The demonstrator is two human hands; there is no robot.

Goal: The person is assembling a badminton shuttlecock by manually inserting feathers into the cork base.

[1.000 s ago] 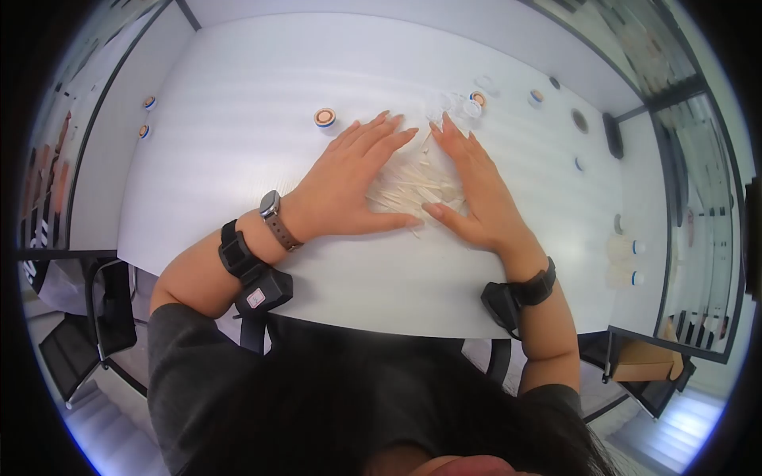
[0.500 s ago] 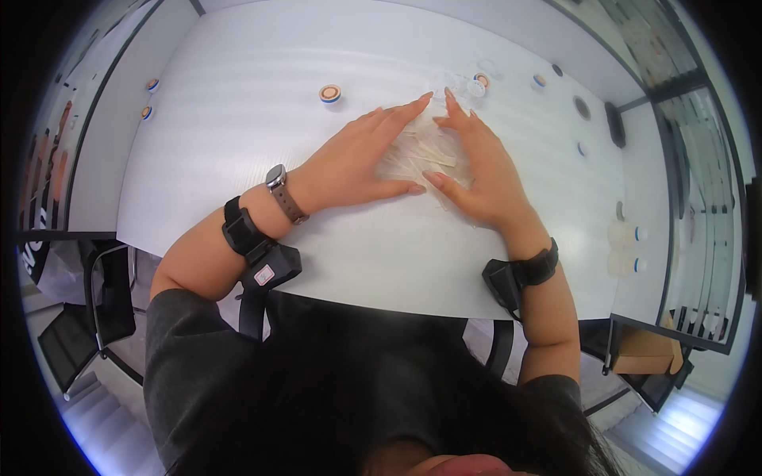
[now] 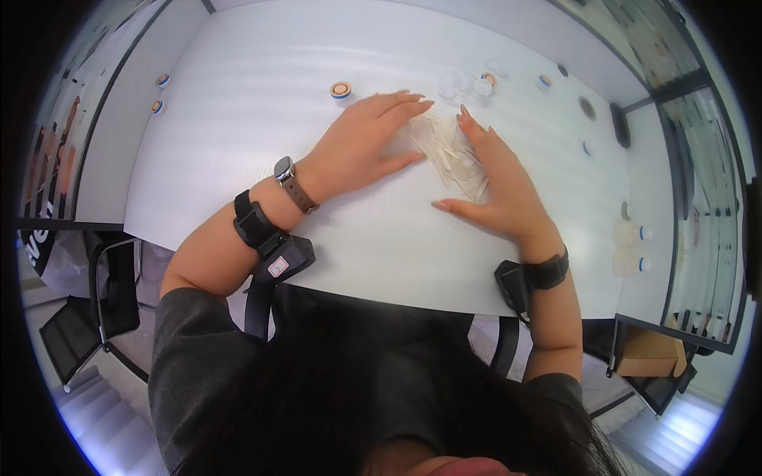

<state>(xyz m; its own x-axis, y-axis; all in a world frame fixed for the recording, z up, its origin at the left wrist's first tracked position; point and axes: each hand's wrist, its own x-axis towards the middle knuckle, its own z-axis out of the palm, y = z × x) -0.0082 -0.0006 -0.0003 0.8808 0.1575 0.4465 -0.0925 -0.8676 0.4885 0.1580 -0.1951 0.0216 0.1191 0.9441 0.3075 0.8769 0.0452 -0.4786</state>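
A loose pile of thin, pale sticks or strips [image 3: 452,155] lies on the white table, on what looks like clear film. My left hand [image 3: 369,139] is at the pile's left edge, its fingers apart and the thumb pointing right. On the other side, my right hand [image 3: 504,182] curves around the pile with spread fingers and its thumb below. Several small clear plastic pieces [image 3: 456,86] lie just beyond the fingertips, with an orange-topped round cap [image 3: 489,79] among them. Another such cap [image 3: 340,90] sits beyond my left hand.
Two caps [image 3: 157,106] are near the left panel. At the right stand two pale bottles with blue-white caps [image 3: 627,263]. A dark oblong object [image 3: 619,125] lies by the right panel. Below the table's right corner is an open cardboard box [image 3: 651,354].
My hands have moved apart, leaving a wider gap between the thumbs. The pale pile shows more fully and appears shifted slightly right. The whole view has shifted a little.
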